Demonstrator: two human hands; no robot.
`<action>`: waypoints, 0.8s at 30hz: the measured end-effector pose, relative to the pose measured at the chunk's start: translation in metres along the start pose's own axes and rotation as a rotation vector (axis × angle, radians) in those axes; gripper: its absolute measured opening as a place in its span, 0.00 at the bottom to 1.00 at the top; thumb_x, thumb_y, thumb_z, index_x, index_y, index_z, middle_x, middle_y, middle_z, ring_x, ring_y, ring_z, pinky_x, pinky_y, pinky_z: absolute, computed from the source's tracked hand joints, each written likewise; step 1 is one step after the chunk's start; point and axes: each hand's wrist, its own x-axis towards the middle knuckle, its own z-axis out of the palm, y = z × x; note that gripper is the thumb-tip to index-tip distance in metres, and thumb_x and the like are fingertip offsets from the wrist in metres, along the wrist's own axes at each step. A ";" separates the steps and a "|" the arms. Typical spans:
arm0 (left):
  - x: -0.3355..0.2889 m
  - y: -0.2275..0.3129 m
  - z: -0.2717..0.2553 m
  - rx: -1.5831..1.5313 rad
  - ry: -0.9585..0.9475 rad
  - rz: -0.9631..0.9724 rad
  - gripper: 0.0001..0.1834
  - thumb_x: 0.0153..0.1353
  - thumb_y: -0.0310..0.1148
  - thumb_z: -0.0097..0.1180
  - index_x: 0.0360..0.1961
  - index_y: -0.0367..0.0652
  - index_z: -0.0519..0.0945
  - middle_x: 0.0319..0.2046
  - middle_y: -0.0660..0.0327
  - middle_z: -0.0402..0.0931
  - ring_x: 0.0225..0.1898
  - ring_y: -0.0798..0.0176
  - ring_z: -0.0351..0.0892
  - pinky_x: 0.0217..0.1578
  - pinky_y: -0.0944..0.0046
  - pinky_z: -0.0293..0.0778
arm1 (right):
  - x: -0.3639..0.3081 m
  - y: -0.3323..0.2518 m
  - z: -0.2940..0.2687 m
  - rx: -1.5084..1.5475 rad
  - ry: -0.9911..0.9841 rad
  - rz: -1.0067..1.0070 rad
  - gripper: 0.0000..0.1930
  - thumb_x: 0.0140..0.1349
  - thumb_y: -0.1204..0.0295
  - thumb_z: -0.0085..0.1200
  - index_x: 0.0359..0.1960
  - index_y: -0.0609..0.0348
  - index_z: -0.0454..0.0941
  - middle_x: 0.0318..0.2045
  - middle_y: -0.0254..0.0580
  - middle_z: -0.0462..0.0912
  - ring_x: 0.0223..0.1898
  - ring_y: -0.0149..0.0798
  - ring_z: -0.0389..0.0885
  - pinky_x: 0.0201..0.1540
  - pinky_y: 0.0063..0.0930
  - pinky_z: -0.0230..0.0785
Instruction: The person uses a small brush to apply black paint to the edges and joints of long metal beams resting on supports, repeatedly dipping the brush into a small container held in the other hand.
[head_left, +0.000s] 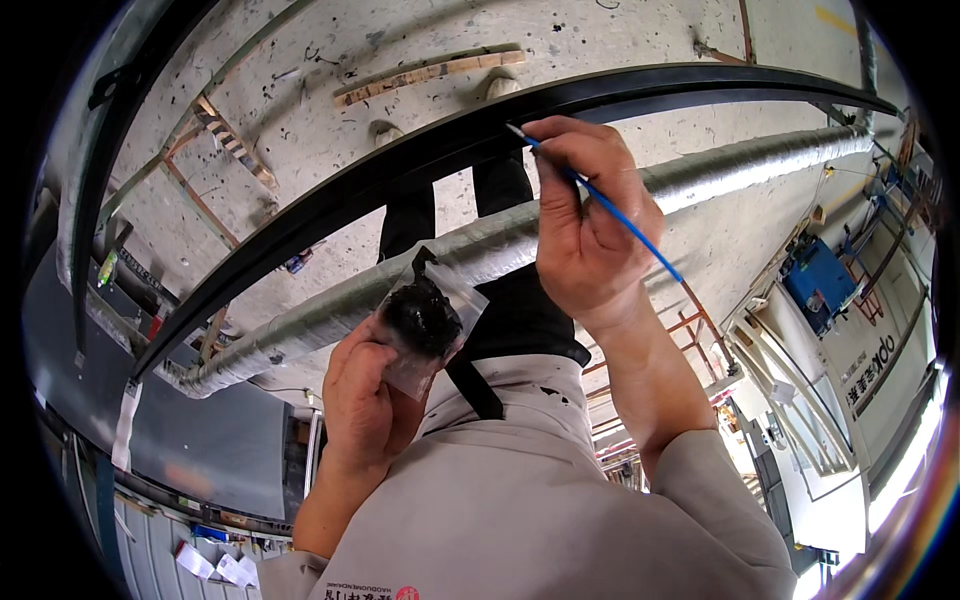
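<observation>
My right hand [597, 215] pinches a thin blue paintbrush [632, 228] like a pen. The brush's tip touches, or nearly touches, a long black bar [400, 165] that runs across in front of me. My left hand [368, 385] is closed round a clear plastic bag [465, 300] at waist height. Inside the bag lies a glossy black mass [425, 318], which looks like wet paint, with black smears up to the bag's edge.
A wrapped silvery pipe [750, 163] runs below the black bar, nearer me. Wooden strips [430, 75] lie on the paint-spotted floor. Another dark bar [95, 170] stands at the left, above a grey panel [215, 440]. A blue object [818, 285] and racks are at the right.
</observation>
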 end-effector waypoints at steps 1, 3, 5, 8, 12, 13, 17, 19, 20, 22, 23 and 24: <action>0.001 0.001 -0.004 -0.020 -0.048 -0.013 0.25 0.57 0.27 0.38 0.54 0.26 0.73 0.50 0.47 0.78 0.54 0.50 0.78 0.61 0.46 0.70 | 0.000 0.001 -0.001 0.000 -0.001 0.000 0.09 0.58 0.89 0.56 0.38 0.65 0.75 0.37 0.50 0.83 0.36 0.47 0.81 0.39 0.30 0.75; 0.001 0.000 -0.009 -0.041 -0.097 -0.027 0.26 0.58 0.24 0.36 0.57 0.24 0.71 0.52 0.46 0.76 0.56 0.51 0.76 0.63 0.47 0.68 | -0.001 0.004 -0.002 -0.014 0.057 0.020 0.09 0.58 0.89 0.56 0.38 0.65 0.75 0.37 0.50 0.83 0.36 0.47 0.82 0.40 0.29 0.75; 0.001 -0.001 -0.010 -0.084 -0.107 -0.018 0.27 0.58 0.25 0.36 0.57 0.24 0.71 0.52 0.46 0.76 0.56 0.51 0.76 0.63 0.46 0.68 | 0.000 0.003 -0.005 -0.016 0.045 0.032 0.09 0.59 0.89 0.56 0.38 0.64 0.75 0.37 0.50 0.83 0.36 0.47 0.82 0.40 0.29 0.75; 0.000 -0.002 -0.002 -0.033 -0.005 0.008 0.23 0.56 0.28 0.42 0.52 0.29 0.75 0.49 0.47 0.79 0.51 0.48 0.80 0.57 0.44 0.74 | -0.001 -0.001 -0.001 0.007 0.030 0.048 0.09 0.59 0.89 0.56 0.38 0.64 0.75 0.37 0.50 0.83 0.36 0.47 0.82 0.40 0.29 0.75; 0.001 -0.003 -0.009 -0.018 -0.027 0.011 0.23 0.56 0.28 0.42 0.51 0.29 0.75 0.49 0.47 0.79 0.51 0.48 0.80 0.56 0.44 0.74 | 0.000 -0.001 0.000 0.020 0.001 0.018 0.08 0.59 0.88 0.55 0.38 0.65 0.75 0.37 0.50 0.83 0.37 0.47 0.82 0.41 0.29 0.75; 0.001 -0.003 -0.013 -0.049 -0.084 0.006 0.25 0.57 0.26 0.39 0.55 0.26 0.73 0.52 0.46 0.77 0.54 0.49 0.78 0.59 0.44 0.71 | 0.000 0.000 0.000 0.022 0.000 0.018 0.08 0.59 0.88 0.55 0.38 0.65 0.75 0.37 0.50 0.83 0.37 0.47 0.82 0.41 0.29 0.75; 0.001 -0.004 -0.016 -0.092 -0.113 0.000 0.28 0.57 0.24 0.37 0.59 0.23 0.70 0.55 0.45 0.75 0.58 0.50 0.75 0.62 0.45 0.69 | -0.001 0.004 -0.008 -0.022 0.048 0.050 0.08 0.59 0.88 0.55 0.38 0.66 0.75 0.37 0.50 0.83 0.37 0.46 0.83 0.42 0.29 0.75; 0.000 -0.003 -0.006 -0.056 -0.049 0.004 0.26 0.56 0.26 0.39 0.55 0.25 0.72 0.52 0.46 0.77 0.54 0.49 0.78 0.60 0.45 0.71 | -0.002 0.006 -0.009 -0.012 0.078 0.079 0.08 0.58 0.88 0.56 0.38 0.65 0.76 0.38 0.50 0.83 0.37 0.46 0.83 0.42 0.29 0.76; 0.000 -0.003 -0.002 -0.018 0.016 0.009 0.25 0.54 0.28 0.41 0.52 0.27 0.75 0.49 0.46 0.79 0.51 0.49 0.80 0.58 0.45 0.73 | -0.002 0.005 -0.008 -0.012 0.079 0.079 0.08 0.58 0.88 0.56 0.38 0.65 0.76 0.38 0.50 0.83 0.37 0.46 0.83 0.42 0.29 0.76; -0.001 -0.003 -0.003 -0.011 0.012 0.004 0.25 0.54 0.28 0.41 0.53 0.27 0.74 0.49 0.46 0.79 0.52 0.49 0.80 0.58 0.45 0.73 | -0.003 0.003 -0.004 -0.015 0.042 0.065 0.09 0.58 0.88 0.56 0.38 0.65 0.76 0.38 0.50 0.83 0.37 0.47 0.82 0.41 0.29 0.75; 0.000 -0.003 -0.003 -0.004 0.008 -0.001 0.26 0.54 0.28 0.41 0.53 0.27 0.74 0.49 0.46 0.79 0.52 0.49 0.80 0.58 0.45 0.73 | -0.003 0.001 -0.002 -0.015 0.042 0.064 0.09 0.58 0.88 0.56 0.38 0.65 0.76 0.38 0.50 0.83 0.37 0.47 0.82 0.41 0.29 0.75; 0.000 -0.003 -0.004 -0.005 0.008 0.000 0.26 0.54 0.28 0.41 0.53 0.27 0.74 0.49 0.46 0.79 0.52 0.49 0.80 0.58 0.45 0.73 | -0.003 -0.001 0.000 0.011 0.025 0.057 0.09 0.58 0.88 0.56 0.38 0.65 0.76 0.37 0.50 0.83 0.37 0.47 0.82 0.41 0.29 0.75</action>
